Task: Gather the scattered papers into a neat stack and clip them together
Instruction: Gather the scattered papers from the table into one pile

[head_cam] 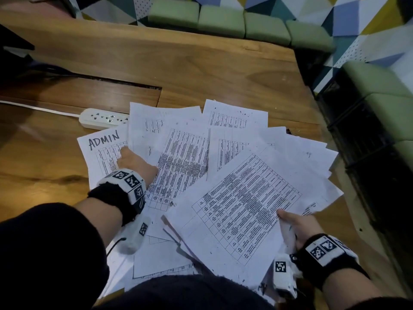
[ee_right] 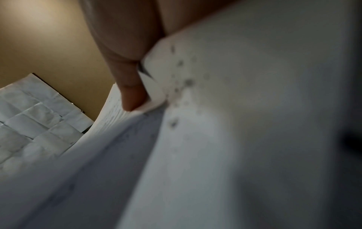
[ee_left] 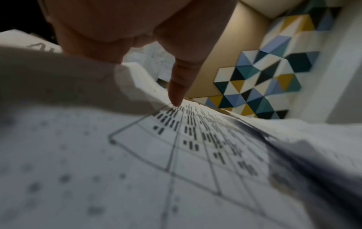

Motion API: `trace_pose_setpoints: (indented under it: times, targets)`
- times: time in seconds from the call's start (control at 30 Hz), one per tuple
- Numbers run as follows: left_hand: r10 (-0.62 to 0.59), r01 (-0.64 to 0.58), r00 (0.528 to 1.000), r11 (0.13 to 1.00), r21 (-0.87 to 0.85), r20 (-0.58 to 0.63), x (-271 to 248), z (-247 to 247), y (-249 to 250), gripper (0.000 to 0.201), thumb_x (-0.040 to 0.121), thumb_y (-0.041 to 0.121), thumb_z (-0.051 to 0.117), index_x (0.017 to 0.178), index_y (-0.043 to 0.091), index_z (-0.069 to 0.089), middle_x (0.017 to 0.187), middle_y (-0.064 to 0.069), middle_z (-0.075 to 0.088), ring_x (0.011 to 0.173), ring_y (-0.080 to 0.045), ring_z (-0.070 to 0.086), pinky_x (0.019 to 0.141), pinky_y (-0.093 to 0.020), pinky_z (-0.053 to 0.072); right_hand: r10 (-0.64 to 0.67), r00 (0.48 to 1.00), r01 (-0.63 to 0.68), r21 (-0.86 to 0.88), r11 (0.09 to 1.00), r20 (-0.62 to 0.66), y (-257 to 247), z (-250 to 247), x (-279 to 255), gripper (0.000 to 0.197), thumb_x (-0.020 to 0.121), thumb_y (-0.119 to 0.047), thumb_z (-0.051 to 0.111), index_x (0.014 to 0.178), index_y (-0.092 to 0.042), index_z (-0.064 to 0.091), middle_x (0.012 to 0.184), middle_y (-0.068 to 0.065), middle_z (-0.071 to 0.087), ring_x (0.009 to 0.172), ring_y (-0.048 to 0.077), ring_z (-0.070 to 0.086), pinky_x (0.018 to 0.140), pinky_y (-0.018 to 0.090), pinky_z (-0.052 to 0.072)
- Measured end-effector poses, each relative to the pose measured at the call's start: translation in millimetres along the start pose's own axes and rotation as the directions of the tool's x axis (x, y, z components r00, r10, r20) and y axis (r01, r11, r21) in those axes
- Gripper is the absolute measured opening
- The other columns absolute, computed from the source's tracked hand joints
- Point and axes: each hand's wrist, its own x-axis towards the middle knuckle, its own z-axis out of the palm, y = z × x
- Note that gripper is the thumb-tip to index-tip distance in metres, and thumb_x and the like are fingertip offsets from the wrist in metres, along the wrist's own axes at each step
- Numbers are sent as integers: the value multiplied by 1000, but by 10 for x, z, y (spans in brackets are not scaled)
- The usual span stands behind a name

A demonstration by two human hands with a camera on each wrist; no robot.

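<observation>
Pinching near sheets (head_cam: 234, 211) with right hand (head_cam: 297, 227), left hand (head_cam: 136, 164) pressing fingertip onto far-left papers (head_cam: 178, 157) to drag them together.

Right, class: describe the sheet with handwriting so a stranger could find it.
On the wooden table, find the white power strip. Just nearer lies the handwritten sheet, under the left hand. It alone bears "ADMIN" in marker.

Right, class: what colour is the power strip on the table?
White; the power strip shows best in the head view.
</observation>
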Motion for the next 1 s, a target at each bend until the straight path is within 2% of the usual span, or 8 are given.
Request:
trace_pose_setpoints:
  times: [0.07, 0.17, 0.3, 0.47, 0.63, 0.73, 0.83, 1.0]
  targets:
    - [-26, 29, 997, 998, -49, 76, 19, -38, -13, 78, 64, 15, 79, 129, 6, 36, 116, -17, 57, 99, -37, 59, 85, -45, 53, -19, 1000, 19, -3, 1000, -9, 6, 1, -12, 36, 65, -27, 82, 56, -12, 51, 63, 12, 45, 66, 32, 46, 68, 40, 32]
    - [65, -91, 961, 992, 85, 270, -40, -81, -23, 49, 73, 16, 74, 116, 2, 55, 103, -12, 63, 95, -33, 63, 84, -42, 55, -31, 999, 30, -32, 999, -14, -24, 3, -32, 42, 73, -22, 78, 47, -11, 47, 45, 8, 45, 48, 26, 48, 64, 37, 35]
    - [208, -202, 961, 978, -53, 180, -137, -255, 113, 17, 79, 12, 65, 95, 8, 64, 96, -15, 67, 86, -33, 64, 82, -45, 55, -42, 999, 41, -35, 999, -8, -20, -5, 37, 41, 74, -21, 78, 51, -13, 45, 39, 4, 39, 37, 20, 43, 55, 32, 36]
    - [316, -320, 948, 929, -185, -50, -185, -778, 495, 13, 81, 15, 63, 93, 12, 64, 72, -6, 58, 63, -19, 53, 59, -28, 40, -78, 997, 77, -69, 995, -13, -25, 3, 50, 48, 76, -20, 76, 43, -15, 41, 35, 4, 36, 35, 20, 40, 51, 31, 32]
    - [413, -450, 890, 860, -239, -192, -107, -1254, 793, 32, 81, 17, 66, 112, 10, 64, 100, -7, 63, 75, -17, 55, 57, -23, 43, -91, 996, 89, -102, 991, -18, -40, 21, 24, 54, 77, -19, 75, 36, -14, 40, 37, 4, 37, 35, 21, 39, 51, 30, 32]
    - [415, -436, 900, 870, -230, -136, -10, -1382, 882, 38, 82, 17, 68, 119, 12, 60, 105, -6, 62, 77, -15, 60, 58, -14, 48, -101, 994, 97, -123, 988, -30, -58, 13, 34, 50, 79, -19, 74, 43, -14, 39, 29, 3, 35, 26, 16, 38, 42, 23, 32]
    - [409, -412, 911, 909, -62, -52, 106, -1338, 857, 43, 78, 22, 72, 116, 5, 61, 115, -19, 64, 102, -33, 60, 85, -38, 48, -120, 992, 114, -126, 985, -38, -61, 5, 39, 44, 79, -17, 73, 49, -12, 42, 33, 3, 41, 29, 16, 44, 40, 20, 34]
    - [388, -375, 921, 886, -272, -6, 91, -1059, 787, 33, 79, 15, 70, 109, 2, 63, 98, -13, 65, 71, -19, 59, 57, -15, 52, -106, 994, 102, -112, 988, -30, -49, 7, 62, 38, 78, -16, 74, 53, -9, 47, 41, 5, 49, 39, 19, 50, 52, 28, 37]
